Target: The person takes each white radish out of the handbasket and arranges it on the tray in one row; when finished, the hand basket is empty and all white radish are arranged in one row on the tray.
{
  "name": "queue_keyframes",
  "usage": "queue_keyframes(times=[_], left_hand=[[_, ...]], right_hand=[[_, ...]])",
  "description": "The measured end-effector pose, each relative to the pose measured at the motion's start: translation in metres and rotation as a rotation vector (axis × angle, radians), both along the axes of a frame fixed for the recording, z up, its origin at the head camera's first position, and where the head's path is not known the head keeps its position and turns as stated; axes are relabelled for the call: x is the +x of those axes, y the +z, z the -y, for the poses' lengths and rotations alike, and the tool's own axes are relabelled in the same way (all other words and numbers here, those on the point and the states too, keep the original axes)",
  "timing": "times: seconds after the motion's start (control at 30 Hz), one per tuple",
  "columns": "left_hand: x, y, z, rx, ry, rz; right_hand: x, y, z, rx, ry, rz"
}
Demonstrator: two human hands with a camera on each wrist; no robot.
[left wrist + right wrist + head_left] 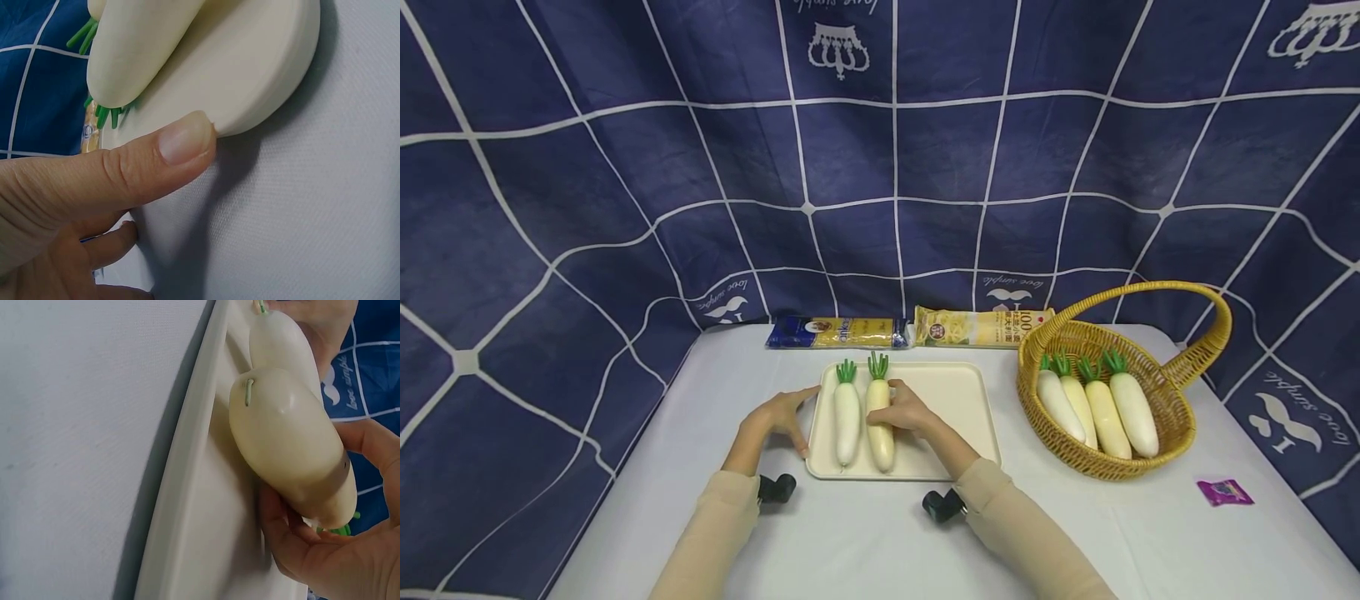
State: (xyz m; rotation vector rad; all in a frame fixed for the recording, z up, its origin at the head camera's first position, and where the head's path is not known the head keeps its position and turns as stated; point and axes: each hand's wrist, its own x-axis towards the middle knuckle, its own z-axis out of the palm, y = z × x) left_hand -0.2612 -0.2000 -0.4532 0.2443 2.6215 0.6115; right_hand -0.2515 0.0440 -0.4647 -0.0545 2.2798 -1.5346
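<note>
A cream, rectangular plastic-looking tray with rounded corners (947, 408) sits on a table covered in white cloth (865, 542), and the right hand (904, 408) grips a long, cream-coloured radish with green leaf stubs (882, 446) over its middle. The fingers and thumb curl round opposite sides of that radish, its leafy end pointing away from the person and its tapered root end toward the near rim. Just beside it, to the left, a slimmer, whiter radish with a green top (847, 421) lies nearly parallel inside the tray. The left hand (781, 417) is at the tray's left edge, fingers loose and spread, grasping nothing; its thumb is right at the near left corner, though I cannot tell whether it presses on the rim. Both arms wear beige sleeves (711, 533), with a black device (778, 488) showing at the left wrist and a similar one at the right. Behind the tray lie a blue-and-yellow pasta packet (842, 332) and a pale yellow packet with printed lettering (977, 327). To the right, a golden-brown wicker basket with an arched handle (1105, 471) holds four white-to-cream radishes with green tops (1135, 414), and a small purple sachet (1225, 492) lies nearer the person.
</note>
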Motion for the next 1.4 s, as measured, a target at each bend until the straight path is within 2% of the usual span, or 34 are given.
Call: queue_keyframes(times=[0.23, 0.53, 0.87, 1.13, 1.4], left_hand=[[-0.0002, -0.0006, 0.0005, -0.001, -0.012, -0.006], [-0.0004, 0.0012, -0.0005, -0.001, -0.016, -0.009], [0.0006, 0.0024, 0.0, -0.012, -0.031, -0.013], [0.0026, 0.004, -0.0005, -0.004, -0.04, -0.022], [0.0039, 0.0056, -0.0015, -0.008, -0.039, -0.017]], right_hand=[[-0.0006, -0.0006, 0.0023, 0.028, -0.016, -0.02], [-0.0022, -0.0024, 0.0022, 0.05, -0.006, 0.014], [-0.0011, -0.0025, 0.0008, 0.008, 0.034, 0.048], [-0.0006, -0.0044, 0.0001, -0.01, 0.003, 0.078], [0.0003, -0.0044, -0.0028, -0.014, 0.002, 0.07]])
